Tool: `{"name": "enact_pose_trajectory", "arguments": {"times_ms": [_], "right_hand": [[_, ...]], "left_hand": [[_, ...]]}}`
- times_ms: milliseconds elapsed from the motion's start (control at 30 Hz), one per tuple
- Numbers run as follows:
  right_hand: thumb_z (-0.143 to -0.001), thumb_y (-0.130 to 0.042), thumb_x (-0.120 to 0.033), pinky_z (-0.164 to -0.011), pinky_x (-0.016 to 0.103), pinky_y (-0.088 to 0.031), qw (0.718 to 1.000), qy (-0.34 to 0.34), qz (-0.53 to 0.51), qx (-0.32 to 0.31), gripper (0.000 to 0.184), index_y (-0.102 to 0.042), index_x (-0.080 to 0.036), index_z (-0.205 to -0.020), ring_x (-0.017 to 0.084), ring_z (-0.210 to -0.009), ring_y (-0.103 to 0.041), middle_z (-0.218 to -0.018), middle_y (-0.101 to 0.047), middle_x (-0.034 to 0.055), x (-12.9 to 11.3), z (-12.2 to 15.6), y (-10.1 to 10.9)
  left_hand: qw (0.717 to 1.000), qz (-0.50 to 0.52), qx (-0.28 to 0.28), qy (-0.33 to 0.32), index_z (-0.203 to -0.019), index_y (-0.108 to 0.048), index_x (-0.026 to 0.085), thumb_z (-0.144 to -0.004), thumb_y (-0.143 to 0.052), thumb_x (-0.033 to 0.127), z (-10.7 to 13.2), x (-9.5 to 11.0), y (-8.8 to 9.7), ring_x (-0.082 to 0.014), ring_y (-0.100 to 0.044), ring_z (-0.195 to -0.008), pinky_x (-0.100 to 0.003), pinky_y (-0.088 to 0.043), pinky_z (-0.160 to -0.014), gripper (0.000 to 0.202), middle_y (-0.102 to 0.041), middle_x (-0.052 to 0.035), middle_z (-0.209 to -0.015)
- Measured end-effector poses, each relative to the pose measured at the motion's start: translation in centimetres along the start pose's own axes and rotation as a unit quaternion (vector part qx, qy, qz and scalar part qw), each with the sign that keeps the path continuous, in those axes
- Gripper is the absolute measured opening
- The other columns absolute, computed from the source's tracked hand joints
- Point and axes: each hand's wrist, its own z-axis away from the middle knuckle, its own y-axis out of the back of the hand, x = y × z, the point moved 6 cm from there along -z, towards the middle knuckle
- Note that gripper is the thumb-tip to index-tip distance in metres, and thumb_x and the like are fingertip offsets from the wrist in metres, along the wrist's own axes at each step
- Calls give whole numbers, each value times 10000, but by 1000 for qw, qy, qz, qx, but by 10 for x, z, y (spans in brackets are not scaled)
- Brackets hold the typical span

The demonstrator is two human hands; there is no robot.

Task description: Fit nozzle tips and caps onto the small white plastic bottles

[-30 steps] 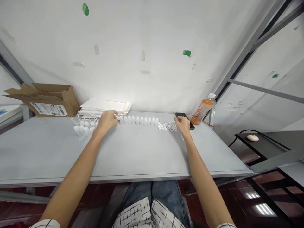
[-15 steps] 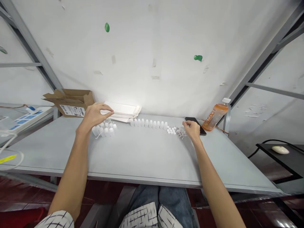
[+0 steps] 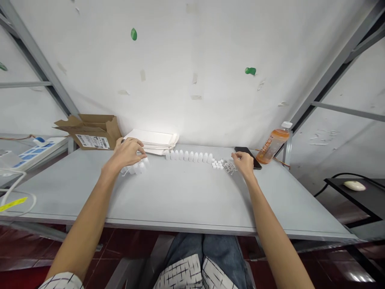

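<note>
My left hand (image 3: pixel 128 153) curves down over a small cluster of white plastic bottles with thin white cords (image 3: pixel 135 167), hiding most of them. A straight row of small white bottles (image 3: pixel 189 156) runs along the grey table's back edge. At the row's right end lie several small white caps (image 3: pixel 217 164). My right hand (image 3: pixel 243 161) rests beside a tangle of white cord loops (image 3: pixel 230 167), its fingertips at the tangle. Neither hand clearly shows a held item.
A stack of white paper sheets or bags (image 3: pixel 153 140) lies behind the bottles, with an open cardboard box (image 3: pixel 93 136) to its left. A black phone (image 3: pixel 248 155) and an orange drink bottle (image 3: pixel 273 145) stand back right. The wall rises behind the grey table (image 3: pixel 180 196).
My left hand has moved left from the row's end and dropped onto the bottle cluster. My right hand stays near the loops. The view has swung, shifting the table to the right.
</note>
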Motion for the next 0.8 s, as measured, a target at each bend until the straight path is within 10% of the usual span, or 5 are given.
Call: {"name": "enact_pose_trajectory", "arguments": {"times_ms": [433,633,800], "right_hand": [[-864,-525,-354,-842,343,-479,995,65,-64,38,285,-737,-172,-806,240,-901,-653,-950,-738,101,-23,5,11],[-919,-479,-459,-702,304,-522,975,161,-151,29,381,-701,-190,-767,212,-851,-631,-862,-716,94,-68,30,13],[-933,-503,-495,-586,252,-480,934,251,-228,-116,394,-688,-206,-738,169,-738,-638,-794,-711,56,-118,71,-6]], "left_hand": [[954,286,84,-27,-792,-707,198,-839,-581,432,-14,82,49,-228,-659,-940,-319,-505,-845,270,-744,-36,-931],[822,562,-37,-82,-773,-639,149,-774,-683,519,-22,152,-16,-170,-643,-669,-263,-496,-562,372,-696,-77,-740],[751,646,-122,-58,-757,-600,158,-779,-705,521,-2,176,-76,-125,-581,-545,-233,-465,-446,379,-625,-32,-661]]}}
